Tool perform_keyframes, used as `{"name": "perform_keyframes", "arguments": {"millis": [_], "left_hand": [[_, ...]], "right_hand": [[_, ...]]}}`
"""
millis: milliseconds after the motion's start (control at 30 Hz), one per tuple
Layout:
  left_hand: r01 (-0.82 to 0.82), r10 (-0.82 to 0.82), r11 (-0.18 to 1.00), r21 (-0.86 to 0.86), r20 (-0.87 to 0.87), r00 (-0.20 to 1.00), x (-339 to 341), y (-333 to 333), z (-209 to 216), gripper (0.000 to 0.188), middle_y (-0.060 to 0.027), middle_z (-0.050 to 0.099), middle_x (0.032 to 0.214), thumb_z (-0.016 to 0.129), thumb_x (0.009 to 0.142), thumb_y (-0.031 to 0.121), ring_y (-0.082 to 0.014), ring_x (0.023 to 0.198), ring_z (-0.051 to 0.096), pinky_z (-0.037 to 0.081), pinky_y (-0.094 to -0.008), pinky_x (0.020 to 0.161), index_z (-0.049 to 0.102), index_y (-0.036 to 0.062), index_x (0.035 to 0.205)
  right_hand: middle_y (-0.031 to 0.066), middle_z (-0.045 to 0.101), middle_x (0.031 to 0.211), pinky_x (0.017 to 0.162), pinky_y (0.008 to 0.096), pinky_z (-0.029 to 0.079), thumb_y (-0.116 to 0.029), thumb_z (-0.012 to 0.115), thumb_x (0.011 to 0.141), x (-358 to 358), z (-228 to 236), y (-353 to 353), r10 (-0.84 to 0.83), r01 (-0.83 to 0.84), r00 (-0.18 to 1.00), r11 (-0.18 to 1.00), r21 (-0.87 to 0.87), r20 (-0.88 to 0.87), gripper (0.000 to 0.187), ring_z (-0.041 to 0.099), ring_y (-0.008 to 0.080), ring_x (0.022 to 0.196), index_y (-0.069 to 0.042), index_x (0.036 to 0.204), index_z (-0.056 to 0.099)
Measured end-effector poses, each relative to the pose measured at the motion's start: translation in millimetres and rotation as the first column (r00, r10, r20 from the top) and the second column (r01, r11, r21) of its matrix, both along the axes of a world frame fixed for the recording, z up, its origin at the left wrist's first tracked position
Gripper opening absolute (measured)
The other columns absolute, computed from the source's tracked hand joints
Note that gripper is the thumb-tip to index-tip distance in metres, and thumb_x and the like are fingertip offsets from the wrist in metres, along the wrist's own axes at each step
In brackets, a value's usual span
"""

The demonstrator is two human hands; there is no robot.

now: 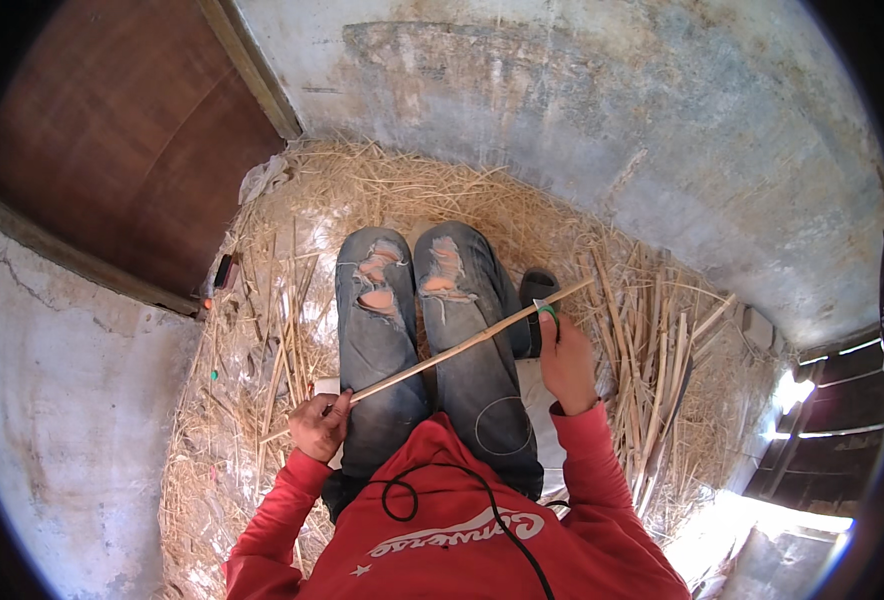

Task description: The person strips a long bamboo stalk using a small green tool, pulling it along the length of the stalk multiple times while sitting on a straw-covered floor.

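the long pale split cane stick (467, 343) lay across the knees, axis running eight to two o'clock; left hand (319, 424) gripped its low end, right hand (565, 358) pinched a small green-handled blade (546, 311) near its far end.

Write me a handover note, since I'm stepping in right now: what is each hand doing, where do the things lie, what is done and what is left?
Left hand: gripping the near end of a long thin stalk lying across the knees.
Right hand: holding a small green-handled blade against the stalk's far part.
Loose straw covers the floor; a bundle of similar stalks lies at the right.
Done: cannot tell how much is trimmed.
Left: probably the blade work on this stalk.
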State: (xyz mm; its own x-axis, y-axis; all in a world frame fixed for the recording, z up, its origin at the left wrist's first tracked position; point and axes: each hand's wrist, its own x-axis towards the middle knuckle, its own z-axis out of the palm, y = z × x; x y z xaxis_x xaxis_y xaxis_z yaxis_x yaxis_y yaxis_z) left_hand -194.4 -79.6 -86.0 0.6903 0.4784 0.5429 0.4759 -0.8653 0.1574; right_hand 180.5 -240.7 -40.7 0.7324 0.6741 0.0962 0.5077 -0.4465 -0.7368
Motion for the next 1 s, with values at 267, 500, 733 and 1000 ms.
{"name": "perform_keyframes", "arguments": {"millis": [267, 500, 733, 1000], "left_hand": [[0.012, -0.013, 0.998, 0.058, 0.014, 1.0, 6, -2, -3, 0.033, -0.0003, 0.062, 0.076, 0.083, 0.077, 0.01, -0.0205, 0.054, 0.058, 0.046, -0.035, 0.047, 0.077, 0.0162, 0.109], [-0.012, 0.01, 0.997, 0.075, 0.017, 1.0, 6, -5, -8, 0.029, 0.0006, 0.062, 0.077, 0.084, 0.077, 0.012, -0.0199, 0.054, 0.059, 0.046, -0.0352, 0.047, 0.077, 0.016, 0.106], [-0.049, 0.05, 0.998, 0.031, -0.018, 0.999, 13, -6, -10, 0.026, 0.0014, 0.063, 0.078, 0.084, 0.078, 0.013, -0.0194, 0.055, 0.059, 0.047, -0.0349, 0.049, 0.077, 0.0155, 0.103], [-0.014, 0.015, 0.999, -0.038, 0.029, 0.999, 20, -8, -7, 0.032, 0.0, 0.062, 0.08, 0.084, 0.077, 0.011, -0.0201, 0.057, 0.06, 0.047, -0.0354, 0.05, 0.077, 0.0163, 0.108]], "right_hand": [[0.028, 0.061, 0.073, 0.057, 0.0533, 0.042, -0.034, 0.047, 0.109, -12, -28, 17, 0.05, -0.034, 0.992, 0.989, 0.143, -0.113, 0.041, 0.06, 0.049, 0.068, 0.001, 0.097, 0.062], [0.0304, 0.063, 0.079, 0.063, 0.0531, 0.046, -0.033, 0.049, 0.108, -30, -40, 22, 0.169, -0.145, 0.978, 0.971, 0.19, -0.12, 0.04, 0.062, 0.0507, 0.077, 0.003, 0.1, 0.064], [0.031, 0.061, 0.078, 0.063, 0.0484, 0.047, -0.037, 0.053, 0.107, -38, -36, 23, 0.267, -0.226, 0.938, 0.955, 0.193, -0.222, 0.044, 0.062, 0.0488, 0.072, 0.003, 0.097, 0.066], [-0.0007, 0.045, 0.059, 0.053, 0.0316, 0.036, -0.045, 0.054, 0.106, -1, -30, 19, 0.398, -0.448, 0.583, 0.885, 0.129, -0.709, 0.053, 0.045, 0.0098, 0.055, -0.001, 0.077, 0.06]]}}
